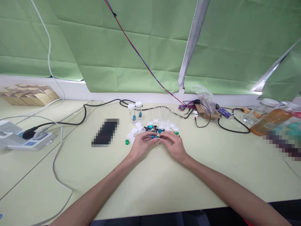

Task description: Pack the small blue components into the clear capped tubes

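Observation:
Over the middle of the table, my left hand (142, 145) and my right hand (174, 145) meet at the fingertips. Between them is a small blue metal part with a dark end (154, 136), pinched from both sides; its exact kind is too small to tell. Just beyond my fingers lies a pile of small blue and black parts (150, 127). White round caps (130, 136) lie left of the pile, and a green knob-like piece (127, 142) sits beside them. Several clear tubes (162, 114) stand behind the pile. Two white-capped vials (132, 113) hold blue pieces.
A blurred dark rectangle (105, 132) lies to the left, with a white power strip (30, 141) and cables farther left. Cardboard boxes (30, 95) stand at the back left. At right are a small open carton (208, 113), an orange bottle (270, 121) and a clear jar (255, 114).

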